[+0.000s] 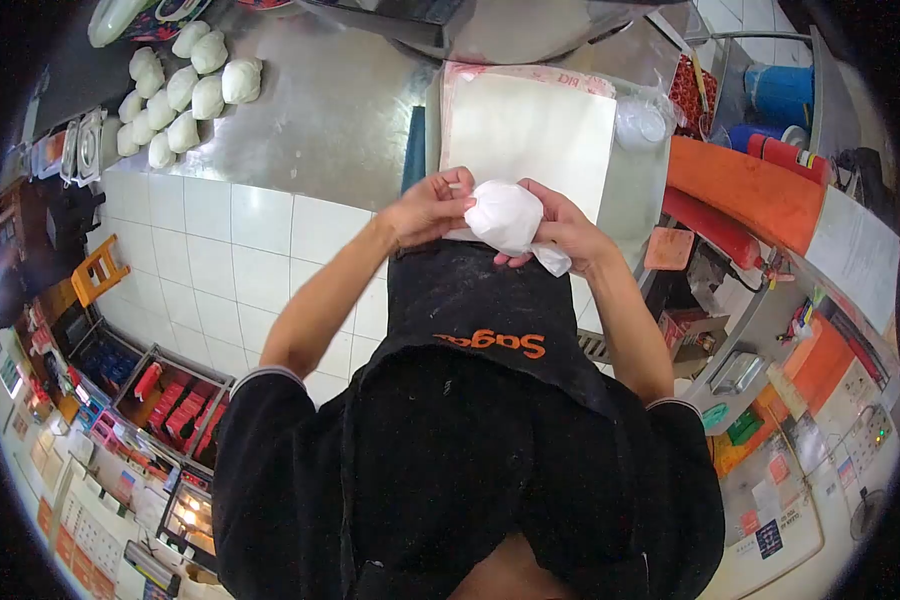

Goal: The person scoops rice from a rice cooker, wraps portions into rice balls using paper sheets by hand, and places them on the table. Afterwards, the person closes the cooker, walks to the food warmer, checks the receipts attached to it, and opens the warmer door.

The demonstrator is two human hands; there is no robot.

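Tiled workroom, steel table (310,125), white bundle (505,212) in hand

Bkgd: white floor tiles (240,240) along near side of table, w/ orange stool (100,272) off to the L & red packs (178,410) lower L. Far R has an orange panel (745,190), a red cylinder (712,225) just below it & a blue container (778,95) farther back.

White bundle is held btwn both hands, in front of the person's dark apron (485,290) (orange lettering on it), over near edge of the white sheets (535,130). Can't tell if it touches them. Bundle is rounded, w/ a loose white tail (553,258) hanging at its lower R.

L hand (433,208): fingers curled, thumb & fingertips pressed on bundle's L side. R hand (567,228): fingers clamped round its R side, next to the tail; some fingertips hidden underneath.

Sheets lie flat, red print showing along far edge. Clear plastic bag (642,120) just R of them. Far L on table: a cluster of white lumps (182,90), set close together, some touching, well apart from the hands.
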